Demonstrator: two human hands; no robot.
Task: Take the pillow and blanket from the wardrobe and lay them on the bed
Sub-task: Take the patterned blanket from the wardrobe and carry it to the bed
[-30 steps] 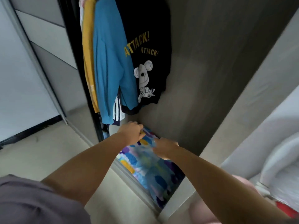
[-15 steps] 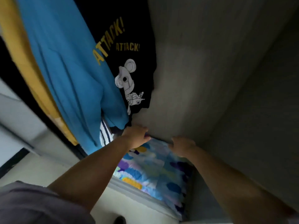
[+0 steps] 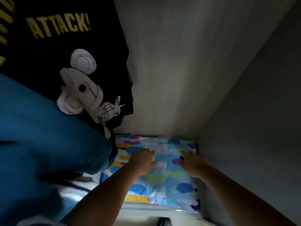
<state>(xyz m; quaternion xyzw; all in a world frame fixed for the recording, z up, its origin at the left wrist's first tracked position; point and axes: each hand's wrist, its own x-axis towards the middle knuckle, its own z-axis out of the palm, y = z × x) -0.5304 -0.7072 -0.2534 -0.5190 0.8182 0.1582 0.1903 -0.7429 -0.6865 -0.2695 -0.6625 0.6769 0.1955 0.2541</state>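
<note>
A folded bundle of bedding (image 3: pixel 162 181) with a bright blue, yellow and purple blotch pattern lies on the wardrobe floor, filling its right corner. Whether it is the pillow or the blanket I cannot tell. My left hand (image 3: pixel 143 160) rests flat on its top, fingers spread, towards the left. My right hand (image 3: pixel 190 162) lies flat on the top near the right side wall, fingers apart. Neither hand grips the fabric. The far edge of the bundle meets the back panel.
A black T-shirt (image 3: pixel 68 54) with a mouse print and yellow lettering hangs at upper left, and a blue garment (image 3: pixel 40 136) hangs close beside my left arm. Grey wardrobe walls (image 3: pixel 179 70) enclose the back and right. The wardrobe's sliding-door rail (image 3: pixel 154 209) runs along the bottom.
My head has moved down and deeper into the wardrobe. Both hands slid from the bundle's far edge back onto its top and now lie flat with fingers spread.
</note>
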